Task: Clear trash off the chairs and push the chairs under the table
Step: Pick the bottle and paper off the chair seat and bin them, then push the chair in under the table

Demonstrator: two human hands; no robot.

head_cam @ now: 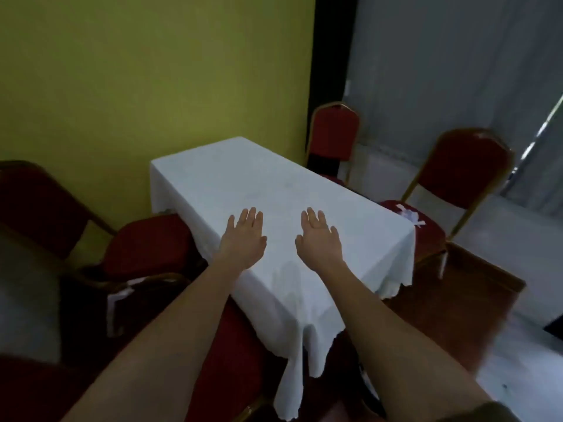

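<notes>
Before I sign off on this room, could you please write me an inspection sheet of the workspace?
Surface: table under a white cloth, bare top.
Job's things: white paper scraps on the seat of the near right chair, which stands out from the table; far chair by the wall; left chair at the table edge.
Clutter: white papers low on the left.
Grippers: left hand and right hand open, flat over the cloth, holding nothing.
Cables: nothing seen.
Surroundings: green wall, grey curtain.

Left chair (45, 208) cropped by frame edge; table (274, 193) legs under cloth.
</notes>
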